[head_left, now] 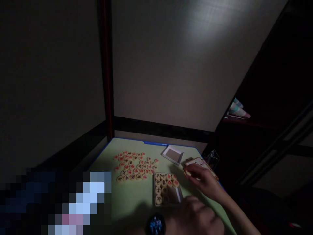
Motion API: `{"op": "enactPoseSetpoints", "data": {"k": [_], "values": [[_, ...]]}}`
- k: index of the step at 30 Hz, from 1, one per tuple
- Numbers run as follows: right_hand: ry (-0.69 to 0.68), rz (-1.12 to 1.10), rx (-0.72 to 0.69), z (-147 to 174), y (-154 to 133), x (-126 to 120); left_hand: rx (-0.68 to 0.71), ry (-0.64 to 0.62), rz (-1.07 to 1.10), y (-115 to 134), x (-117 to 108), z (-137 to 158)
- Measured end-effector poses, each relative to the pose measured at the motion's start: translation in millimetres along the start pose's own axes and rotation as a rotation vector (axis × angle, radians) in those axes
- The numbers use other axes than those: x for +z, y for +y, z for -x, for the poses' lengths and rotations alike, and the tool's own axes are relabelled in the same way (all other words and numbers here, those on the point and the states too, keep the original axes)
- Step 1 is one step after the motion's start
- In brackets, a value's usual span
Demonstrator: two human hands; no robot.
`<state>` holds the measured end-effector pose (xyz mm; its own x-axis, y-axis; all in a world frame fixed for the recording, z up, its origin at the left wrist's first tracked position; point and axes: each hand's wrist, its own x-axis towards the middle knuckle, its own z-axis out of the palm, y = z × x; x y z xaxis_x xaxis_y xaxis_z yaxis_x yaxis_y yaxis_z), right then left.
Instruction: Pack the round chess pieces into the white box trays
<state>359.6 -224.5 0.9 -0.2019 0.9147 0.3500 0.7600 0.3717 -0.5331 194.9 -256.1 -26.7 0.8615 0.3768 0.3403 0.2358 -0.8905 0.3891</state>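
A shallow open box [154, 191] holds xiangqi pieces [158, 190] in rows, black-marked at left and red-marked at top right. Its lower right part shows bare floor. Just right of the box is my left hand [200, 217], wearing a watch with a lit face [156, 224]. That hand is blurred, and its fingers cannot be made out. Beyond it, my right hand [201, 181] has its fingertips pinched together around a small pale round thing, apparently a xiangqi piece [187, 173]. Many loose xiangqi pieces [132, 171], red and black, lie face up at the table's left.
The pale green table [132, 202] has a blue rim. At its back lies a white shallow tray or lid [173, 154]. A brown-edged box with dark markings [199, 162] sits behind my right hand. Panels rise behind the table, and folded cloth [237, 109] rests on a dark shelf.
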Motion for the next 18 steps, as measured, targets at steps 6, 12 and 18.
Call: {"op": "enactPoseSetpoints", "data": {"k": [6,12,18], "values": [[0.19,-0.03,-0.016,6,7,28,-0.515,0.378,0.104,-59,-39,-12],[0.07,0.131,-0.028,-5,-15,46,-0.616,0.33,0.5,-95,-25,-15],[0.046,0.239,-0.088,4,-13,68,-0.614,0.362,0.022,-78,-30,-11]]}}
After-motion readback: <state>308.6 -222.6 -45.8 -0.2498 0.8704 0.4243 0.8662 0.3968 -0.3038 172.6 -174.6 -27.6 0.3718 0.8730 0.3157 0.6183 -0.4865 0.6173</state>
